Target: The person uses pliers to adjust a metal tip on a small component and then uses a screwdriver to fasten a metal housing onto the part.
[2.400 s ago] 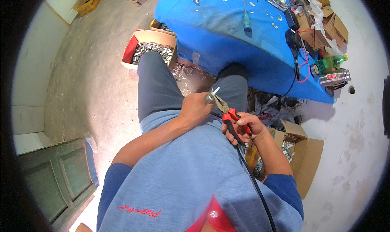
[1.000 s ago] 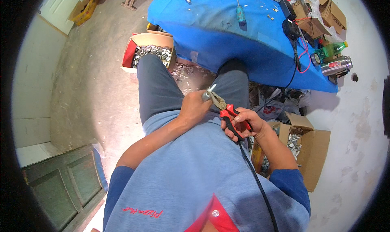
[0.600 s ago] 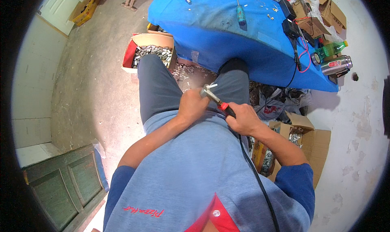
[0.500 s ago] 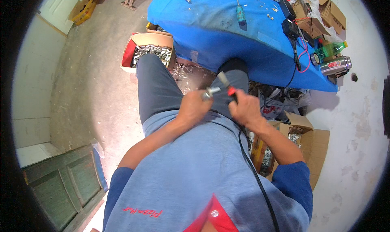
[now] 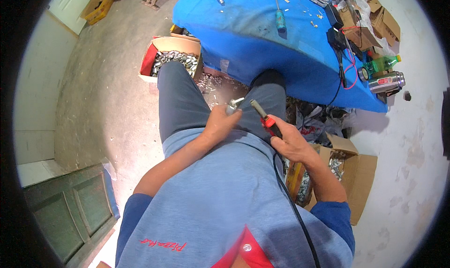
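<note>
Over my lap, my left hand (image 5: 221,124) is closed around a small silvery metal part (image 5: 231,107) with a pale pin-like end sticking out toward the right. My right hand (image 5: 293,141) grips a soldering iron (image 5: 265,117) with a black handle, a red collar and a thick metal barrel. The barrel points up and left, toward the metal part, and a small gap separates the two. A black cord (image 5: 293,200) runs from the iron's handle down across my shirt. My fingers hide the lower half of the metal part.
A blue-covered table (image 5: 243,29) stands ahead, with a teal-handled screwdriver (image 5: 280,22), a steel flask (image 5: 386,82) and a green bottle (image 5: 382,65). A carton of metal pieces (image 5: 176,61) sits by my left knee; another open carton (image 5: 361,174) is at my right.
My right hand has moved slightly down and right, drawing the iron back from the metal part. My left hand has turned the part a little and shifted slightly left.
</note>
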Demonstrator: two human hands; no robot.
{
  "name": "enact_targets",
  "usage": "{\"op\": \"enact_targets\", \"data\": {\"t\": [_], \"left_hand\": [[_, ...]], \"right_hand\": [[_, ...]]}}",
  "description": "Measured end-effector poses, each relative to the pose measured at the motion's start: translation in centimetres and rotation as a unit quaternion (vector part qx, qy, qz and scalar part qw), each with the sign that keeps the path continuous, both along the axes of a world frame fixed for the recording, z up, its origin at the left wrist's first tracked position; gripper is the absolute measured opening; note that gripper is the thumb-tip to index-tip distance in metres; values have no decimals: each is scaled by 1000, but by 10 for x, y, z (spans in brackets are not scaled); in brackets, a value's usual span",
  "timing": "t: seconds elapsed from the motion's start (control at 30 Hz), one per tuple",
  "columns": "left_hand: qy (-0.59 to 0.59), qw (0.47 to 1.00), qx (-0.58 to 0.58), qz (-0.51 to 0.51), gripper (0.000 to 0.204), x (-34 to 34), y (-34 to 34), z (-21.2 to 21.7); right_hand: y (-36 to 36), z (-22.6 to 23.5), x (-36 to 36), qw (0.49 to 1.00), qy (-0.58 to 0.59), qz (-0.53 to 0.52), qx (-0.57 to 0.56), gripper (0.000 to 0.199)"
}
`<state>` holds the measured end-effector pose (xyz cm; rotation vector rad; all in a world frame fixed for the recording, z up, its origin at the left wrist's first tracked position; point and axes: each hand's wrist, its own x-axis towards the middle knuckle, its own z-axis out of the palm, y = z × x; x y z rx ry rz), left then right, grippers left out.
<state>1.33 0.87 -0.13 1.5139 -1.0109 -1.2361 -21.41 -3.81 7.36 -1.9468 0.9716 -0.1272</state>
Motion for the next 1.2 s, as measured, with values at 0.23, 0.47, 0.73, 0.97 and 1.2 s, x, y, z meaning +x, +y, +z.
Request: {"op": "enact_targets", "data": {"t": [0.23,0.47,0.73,0.97,1.2], "left_hand": [[-118,993,-7,-4,29,-4,-1,0],[-200,980,0,-9,29,-5,-4,0],[-262,965,-11,-22,30,-9,-3,7],[-297,954,-9,-45,31,-10,-4,9],[-311,949,-4,-53,31,-11,-5,9]], "right_hand": [[21,-13,17,952,132,-15,-276,69],[36,-23,26,938,136,-34,-316,67],[34,-29,30,939,146,-53,-306,66],[30,-33,28,936,165,-59,-306,68],[29,-28,29,909,163,-48,-380,63]]}}
